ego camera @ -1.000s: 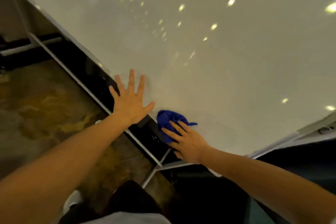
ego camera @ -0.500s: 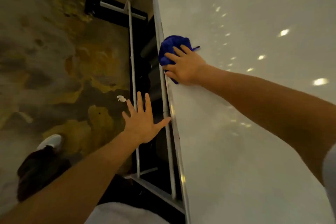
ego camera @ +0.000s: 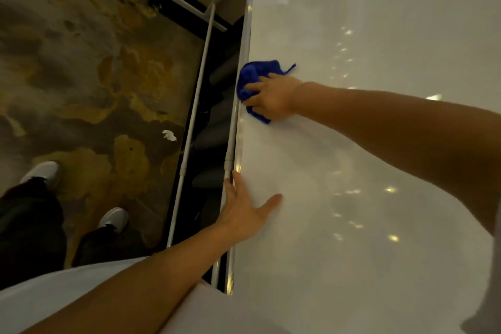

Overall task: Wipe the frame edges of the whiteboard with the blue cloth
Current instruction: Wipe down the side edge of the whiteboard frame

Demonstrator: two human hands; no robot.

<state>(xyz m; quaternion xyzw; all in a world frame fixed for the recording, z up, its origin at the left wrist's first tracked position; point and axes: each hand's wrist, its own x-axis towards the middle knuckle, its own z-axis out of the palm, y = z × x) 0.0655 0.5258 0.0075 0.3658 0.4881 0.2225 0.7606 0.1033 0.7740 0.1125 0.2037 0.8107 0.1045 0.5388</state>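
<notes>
The whiteboard [ego camera: 366,171] fills the right side of the view, glossy white with light reflections. Its thin metal frame edge [ego camera: 245,43] runs from top centre down to the lower middle. My right hand [ego camera: 273,96] presses the bunched blue cloth [ego camera: 250,76] against the board right at that frame edge. Lower down, my left hand [ego camera: 244,209] lies flat on the board, fingers spread, fingertips over the frame edge. Part of the cloth is hidden under my right hand.
White stand bars [ego camera: 195,106] and a dark gap run beside the frame. The mottled brown floor [ego camera: 81,62] is at left, with a small white scrap [ego camera: 169,135]. My white shoes [ego camera: 43,172] and dark trousers show at lower left.
The view swung so the frame edge now runs nearly vertical. My left hand shifted from beside the frame onto the board. The right hand still holds the cloth at the edge.
</notes>
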